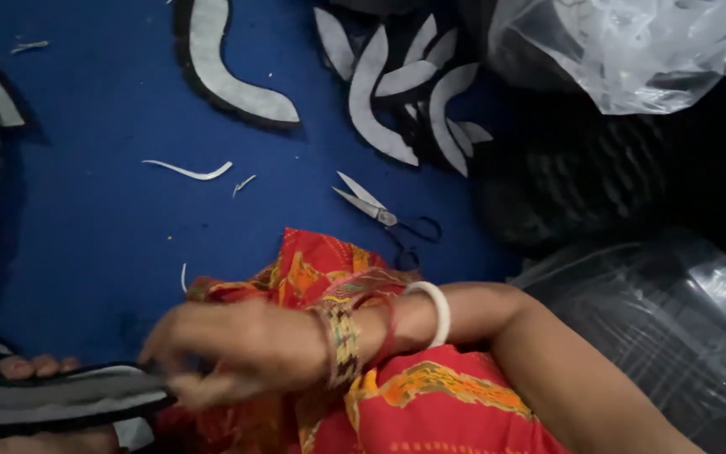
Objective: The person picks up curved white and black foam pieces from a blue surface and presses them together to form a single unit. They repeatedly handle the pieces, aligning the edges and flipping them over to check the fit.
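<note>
A grey strip with black edging lies at lower left, long axis left to right. The right hand pinches its right end, fingers together on it. The left hand shows only fingertips on the strip's upper edge. Open scissors lie on the blue cloth, blades pointing up-left. Clear plastic bags sit at upper right.

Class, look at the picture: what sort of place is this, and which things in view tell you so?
Probably a small cutting workshop: curved grey cut pieces with black backing lie on a blue work surface, beside open metal scissors with black handles and thin white offcut strips.
</note>
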